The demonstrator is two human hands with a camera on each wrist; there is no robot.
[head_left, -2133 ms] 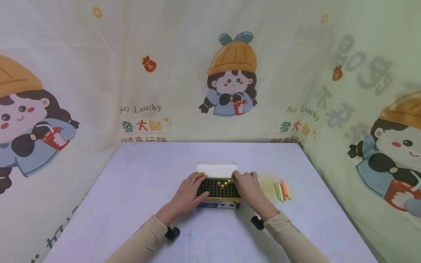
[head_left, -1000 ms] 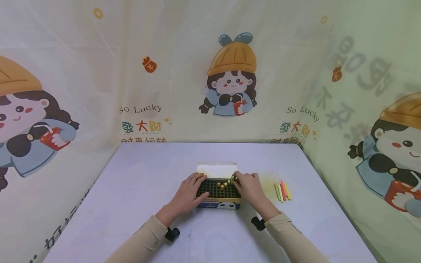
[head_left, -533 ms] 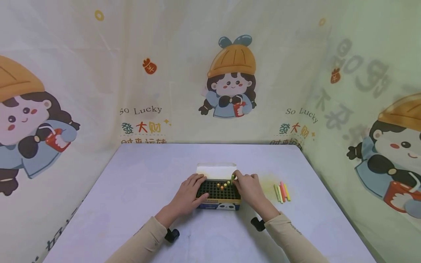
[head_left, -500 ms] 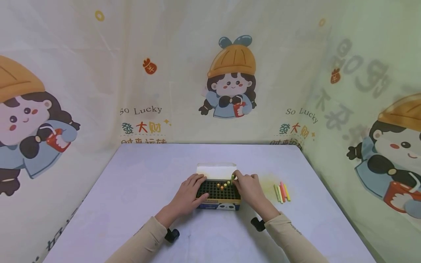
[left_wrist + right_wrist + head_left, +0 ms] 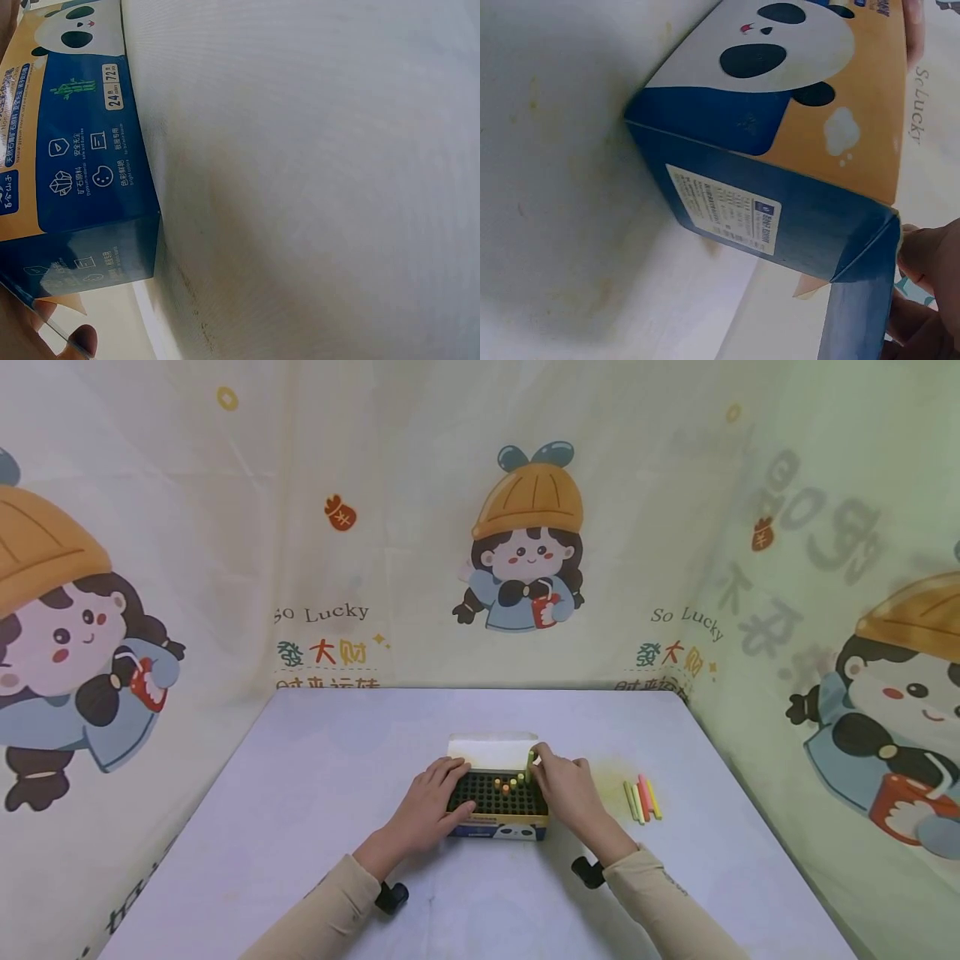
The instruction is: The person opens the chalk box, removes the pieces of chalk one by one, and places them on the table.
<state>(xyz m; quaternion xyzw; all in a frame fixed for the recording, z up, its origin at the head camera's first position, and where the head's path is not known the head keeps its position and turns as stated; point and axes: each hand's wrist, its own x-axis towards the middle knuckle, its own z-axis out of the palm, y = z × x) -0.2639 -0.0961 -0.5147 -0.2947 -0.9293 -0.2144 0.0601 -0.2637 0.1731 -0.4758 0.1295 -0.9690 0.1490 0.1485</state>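
Note:
A blue and yellow chalk box [image 5: 483, 830] with a panda on its front stands on the table, its lid folded back. Inside sits a black holder [image 5: 480, 795] full of round holes, and several orange and yellow-green chalk ends poke up from it. My left hand [image 5: 426, 802] holds the box at its left side, thumb at the front edge, fingers at the back corner. At the back right corner, my right hand [image 5: 572, 789] pinches a green chalk stick [image 5: 531, 762], upright and standing well above the holder. Both wrist views show the box's outside, with fingertips behind its edge; the chalk is hidden there.
Several loose chalk sticks [image 5: 642, 800], green, yellow and pink, lie side by side right of the box. Yellowish dust marks the white table [image 5: 337, 735] between them and the box. Printed cloth walls [image 5: 420, 552] close in the back and sides.
The green chalk stick in my right hand has risen out of the holder, and more of its length shows. My right fingertips moved up slightly with it. My left hand stays on the box.

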